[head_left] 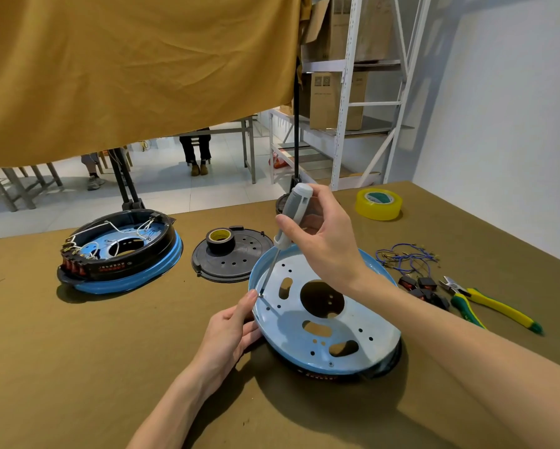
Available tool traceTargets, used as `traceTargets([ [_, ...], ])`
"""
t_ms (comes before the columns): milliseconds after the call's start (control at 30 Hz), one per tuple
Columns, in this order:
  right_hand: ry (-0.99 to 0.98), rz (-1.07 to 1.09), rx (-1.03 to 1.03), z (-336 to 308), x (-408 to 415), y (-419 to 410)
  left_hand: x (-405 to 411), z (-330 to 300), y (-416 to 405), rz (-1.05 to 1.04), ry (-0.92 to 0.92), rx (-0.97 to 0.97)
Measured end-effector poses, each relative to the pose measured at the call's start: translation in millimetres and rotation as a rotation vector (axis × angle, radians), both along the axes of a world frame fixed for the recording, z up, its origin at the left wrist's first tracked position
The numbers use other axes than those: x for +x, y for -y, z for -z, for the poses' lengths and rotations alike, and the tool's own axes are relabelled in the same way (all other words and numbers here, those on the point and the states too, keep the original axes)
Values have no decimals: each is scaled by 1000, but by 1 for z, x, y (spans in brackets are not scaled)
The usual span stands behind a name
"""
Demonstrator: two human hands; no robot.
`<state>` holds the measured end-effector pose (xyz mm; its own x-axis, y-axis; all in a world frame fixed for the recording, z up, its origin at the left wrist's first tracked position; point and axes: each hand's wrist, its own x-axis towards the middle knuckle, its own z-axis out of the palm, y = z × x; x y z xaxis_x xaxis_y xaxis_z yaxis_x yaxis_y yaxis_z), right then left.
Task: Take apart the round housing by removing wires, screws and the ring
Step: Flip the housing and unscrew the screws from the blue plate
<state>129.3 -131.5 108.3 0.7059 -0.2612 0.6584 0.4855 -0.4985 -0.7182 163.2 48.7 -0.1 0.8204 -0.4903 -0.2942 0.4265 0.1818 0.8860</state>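
While the right hand grips the screwdriver, the left hand steadies the blue housing with loosely curved fingers; I'd keep that tip square in the screw.

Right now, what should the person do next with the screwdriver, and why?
Probably turn the screwdriver to back out the screw. Its tip already sits on that screw at the blue housing rim, the right hand grips the handle, and the left hand steadies the edge.

Ochre curtain, white shelving, pale wall.
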Motion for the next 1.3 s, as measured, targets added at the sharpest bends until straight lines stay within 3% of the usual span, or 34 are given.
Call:
traceTargets([
  [300,-40,-4,-141,-11,1,0,0,0,0,2,29,18],
  [533,-123,281,-825,-53,0,-20,-1,0,2,9,81,46],
  [633,-285,370,-955,-76,6,-25,-1,-1,4,8,92,74],
  [867,-742,67,-885,-110,13,-13,5,2,5,28,124,104],
  [1133,-762,67,-1034,-113,20,-18,8,6,6,53,154,154],
  [1300,-760,-121,-1076,-122,19,-20,7,6,5,68,190,165],
])
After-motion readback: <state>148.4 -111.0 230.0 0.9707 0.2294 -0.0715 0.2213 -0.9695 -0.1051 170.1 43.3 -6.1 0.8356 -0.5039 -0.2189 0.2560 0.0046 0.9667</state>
